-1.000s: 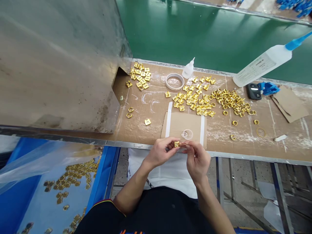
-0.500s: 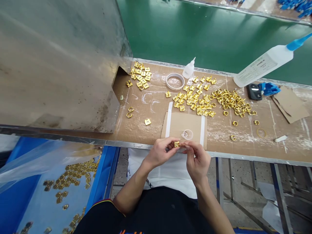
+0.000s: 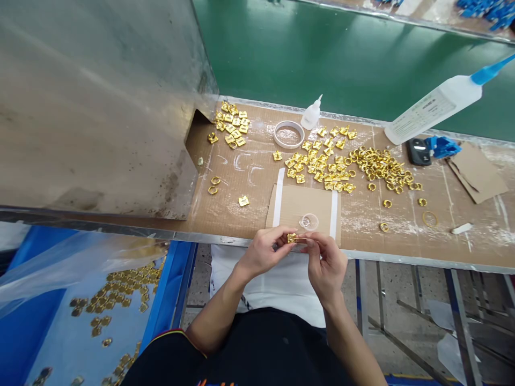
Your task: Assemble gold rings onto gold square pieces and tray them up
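Note:
Near the bench's front edge, my left hand [image 3: 266, 250] pinches a small square gold-coloured piece [image 3: 291, 238] between thumb and fingertips. My right hand [image 3: 328, 261] is closed on a thin stick [image 3: 301, 239] whose end reaches the gold piece; what kind of stick it is I cannot make out. Just beyond my fingers a small clear round cup [image 3: 309, 222] sits on a taped cardboard pad [image 3: 306, 202]. Many similar square gold pieces [image 3: 314, 158] lie behind the pad, and a heap of gold rings [image 3: 384, 166] lies to their right.
A metal housing [image 3: 96, 118] stands at the left. Behind are a tape roll [image 3: 289, 134], a small dropper bottle [image 3: 311, 114] and a large blue-nozzled bottle [image 3: 436, 110]. More gold pieces [image 3: 232, 124] lie by the housing. A blue bin [image 3: 164, 300] holding gold parts is below left.
Both hands keep almost the same position and grip, with the thin stick still at the gold piece. The view shifts very slightly.

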Action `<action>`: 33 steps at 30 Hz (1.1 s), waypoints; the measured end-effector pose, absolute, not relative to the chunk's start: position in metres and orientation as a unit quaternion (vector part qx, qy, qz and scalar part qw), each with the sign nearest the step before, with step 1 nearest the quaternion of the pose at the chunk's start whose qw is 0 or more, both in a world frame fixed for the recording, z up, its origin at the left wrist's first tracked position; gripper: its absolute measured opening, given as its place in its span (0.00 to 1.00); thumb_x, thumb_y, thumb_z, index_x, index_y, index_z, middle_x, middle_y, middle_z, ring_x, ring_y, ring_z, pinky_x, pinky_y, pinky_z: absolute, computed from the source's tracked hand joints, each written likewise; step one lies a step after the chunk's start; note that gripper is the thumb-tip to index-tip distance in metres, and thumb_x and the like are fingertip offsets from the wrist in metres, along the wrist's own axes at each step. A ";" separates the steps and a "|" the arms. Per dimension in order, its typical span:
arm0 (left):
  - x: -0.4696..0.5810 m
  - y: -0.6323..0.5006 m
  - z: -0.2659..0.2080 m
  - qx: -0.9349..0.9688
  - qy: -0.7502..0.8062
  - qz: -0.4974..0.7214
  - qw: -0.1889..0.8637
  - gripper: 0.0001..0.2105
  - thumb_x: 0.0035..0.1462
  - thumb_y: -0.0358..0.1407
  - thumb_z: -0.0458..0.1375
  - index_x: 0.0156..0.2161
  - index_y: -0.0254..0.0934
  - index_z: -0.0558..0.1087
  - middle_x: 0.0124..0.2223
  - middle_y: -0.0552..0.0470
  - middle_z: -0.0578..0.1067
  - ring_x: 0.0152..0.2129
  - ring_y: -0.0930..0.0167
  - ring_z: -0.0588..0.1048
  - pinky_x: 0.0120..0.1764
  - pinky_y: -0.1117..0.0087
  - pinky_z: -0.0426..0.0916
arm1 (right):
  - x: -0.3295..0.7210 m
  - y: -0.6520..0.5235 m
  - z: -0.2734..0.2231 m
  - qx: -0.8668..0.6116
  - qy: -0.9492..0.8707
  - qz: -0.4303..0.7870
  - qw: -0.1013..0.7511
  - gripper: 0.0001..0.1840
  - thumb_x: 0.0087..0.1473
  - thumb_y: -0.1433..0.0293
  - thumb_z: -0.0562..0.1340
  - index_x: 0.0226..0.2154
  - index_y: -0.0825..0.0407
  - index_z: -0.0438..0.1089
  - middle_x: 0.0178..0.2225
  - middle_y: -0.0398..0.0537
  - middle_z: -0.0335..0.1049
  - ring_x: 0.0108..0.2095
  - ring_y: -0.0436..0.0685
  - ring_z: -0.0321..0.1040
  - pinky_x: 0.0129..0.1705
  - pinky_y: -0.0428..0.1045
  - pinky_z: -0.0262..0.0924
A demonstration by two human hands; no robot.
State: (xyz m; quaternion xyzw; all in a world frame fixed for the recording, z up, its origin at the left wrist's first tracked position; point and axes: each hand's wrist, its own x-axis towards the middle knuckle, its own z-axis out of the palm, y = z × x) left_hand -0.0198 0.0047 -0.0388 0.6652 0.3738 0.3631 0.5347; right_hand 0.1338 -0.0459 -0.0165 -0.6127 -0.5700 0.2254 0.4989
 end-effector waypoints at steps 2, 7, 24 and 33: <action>-0.020 0.005 -0.039 0.669 0.372 0.365 0.529 0.11 0.62 0.34 0.60 0.48 0.33 0.77 0.30 0.52 0.78 0.23 0.74 0.75 0.26 0.76 0.71 | 0.134 -0.046 -0.016 -0.613 -0.573 0.222 0.497 0.08 0.66 0.73 0.59 0.40 0.47 0.73 0.34 0.44 0.81 0.32 0.54 0.81 0.31 0.47 0.77; -0.020 0.005 -0.040 0.673 0.373 0.367 0.522 0.11 0.62 0.34 0.60 0.47 0.33 0.77 0.31 0.51 0.79 0.23 0.74 0.76 0.26 0.76 0.71 | 0.133 -0.047 -0.014 -0.605 -0.591 0.203 0.494 0.07 0.67 0.72 0.59 0.40 0.47 0.74 0.34 0.46 0.82 0.34 0.56 0.81 0.32 0.49 0.77; -0.018 0.005 -0.036 0.659 0.395 0.368 0.524 0.11 0.61 0.33 0.60 0.47 0.34 0.77 0.28 0.55 0.75 0.22 0.76 0.72 0.25 0.78 0.69 | 0.157 -0.033 -0.019 -0.632 -0.547 0.138 0.532 0.05 0.65 0.70 0.61 0.37 0.48 0.74 0.35 0.47 0.78 0.39 0.58 0.78 0.38 0.53 0.73; -0.019 0.005 -0.036 0.658 0.395 0.360 0.530 0.10 0.60 0.34 0.60 0.46 0.34 0.77 0.28 0.55 0.74 0.22 0.76 0.71 0.26 0.77 0.69 | 0.156 -0.016 -0.025 -0.633 -0.601 0.064 0.483 0.07 0.65 0.72 0.61 0.35 0.48 0.74 0.36 0.48 0.75 0.37 0.56 0.75 0.37 0.51 0.71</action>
